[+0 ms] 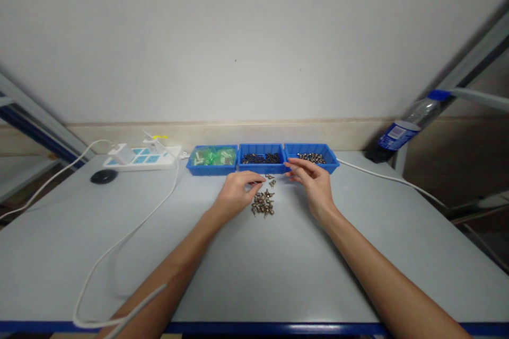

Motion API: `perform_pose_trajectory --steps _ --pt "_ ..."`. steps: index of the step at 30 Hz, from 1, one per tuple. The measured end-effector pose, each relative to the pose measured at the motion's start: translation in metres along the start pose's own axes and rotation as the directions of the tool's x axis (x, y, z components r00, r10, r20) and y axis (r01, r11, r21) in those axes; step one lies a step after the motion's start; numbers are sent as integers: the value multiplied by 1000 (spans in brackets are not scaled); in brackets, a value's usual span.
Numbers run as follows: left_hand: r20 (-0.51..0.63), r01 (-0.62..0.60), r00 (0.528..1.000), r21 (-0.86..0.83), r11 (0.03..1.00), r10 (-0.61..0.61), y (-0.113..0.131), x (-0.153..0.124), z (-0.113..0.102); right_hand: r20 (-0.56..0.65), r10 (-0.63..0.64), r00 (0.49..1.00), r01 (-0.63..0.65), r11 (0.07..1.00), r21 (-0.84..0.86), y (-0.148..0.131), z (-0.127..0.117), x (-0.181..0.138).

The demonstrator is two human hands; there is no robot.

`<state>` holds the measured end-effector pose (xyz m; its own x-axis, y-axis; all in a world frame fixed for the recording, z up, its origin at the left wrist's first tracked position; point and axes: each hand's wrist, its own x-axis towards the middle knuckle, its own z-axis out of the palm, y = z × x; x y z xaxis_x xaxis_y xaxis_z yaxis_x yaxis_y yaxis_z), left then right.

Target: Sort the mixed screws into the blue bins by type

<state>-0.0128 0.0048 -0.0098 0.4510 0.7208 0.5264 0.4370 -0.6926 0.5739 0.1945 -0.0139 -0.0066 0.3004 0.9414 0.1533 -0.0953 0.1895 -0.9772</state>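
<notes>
Metal pieces (263,205) lie heaped just beside the left hand (237,192).

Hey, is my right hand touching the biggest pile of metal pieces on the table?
Apart. The head view shows a strip of grey tabletop between your right hand and the metal pile.

On the left part of the table (286,275) lies a white power strip (151,159), with two white adapters (122,154) plugged into it. Just before it is a black round object (104,176) (I cannot tell which kind). On the right, beside a grey metal frame (475,48), there is a blue-capped bottle (398,134).
</notes>
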Motion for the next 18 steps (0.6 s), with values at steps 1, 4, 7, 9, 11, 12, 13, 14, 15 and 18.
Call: perform_pose_trajectory --steps 1,4,7,9,11,12,13,14,15,18 --pt "-21 42 999 -65 997 -43 3 1 0 18 4 1000 -4 1000 -6 0 0 -1" --pt "-25 223 970 -289 931 -240 9 2 0 100 11 995 -6 999 -44 0 2 -3" --pt "26 374 911 -473 798 -411 13 3 0 231 12 973 9 996 -90 0 4 -5" --pt "59 414 885 -552 724 -461 14 4 0 312 27 950 2 996 -94 0 5 -7" --pt "86 433 872 -596 676 -482 15 5 0 374 54 926 -28 997 -77 -1 6 -9" --pt "99 438 869 -611 659 -486 15 5 -1 399 68 914 -45 997 -66 -2 7 -11" --pt "110 441 868 -622 648 -484 14 5 -1 419 79 904 -61 997 -56 -2 7 -12" --pt "120 441 869 -628 642 -480 14 4 0 434 88 897 -74 996 -49 -3 7 -12" --pt "126 438 872 -632 640 -473 14 4 0 443 96 891 -86 995 -44 -3 7 -13" --pt "130 428 881 -627 651 -455 13 4 1 446 127 886 -122 992 -41 -3 7 -13"
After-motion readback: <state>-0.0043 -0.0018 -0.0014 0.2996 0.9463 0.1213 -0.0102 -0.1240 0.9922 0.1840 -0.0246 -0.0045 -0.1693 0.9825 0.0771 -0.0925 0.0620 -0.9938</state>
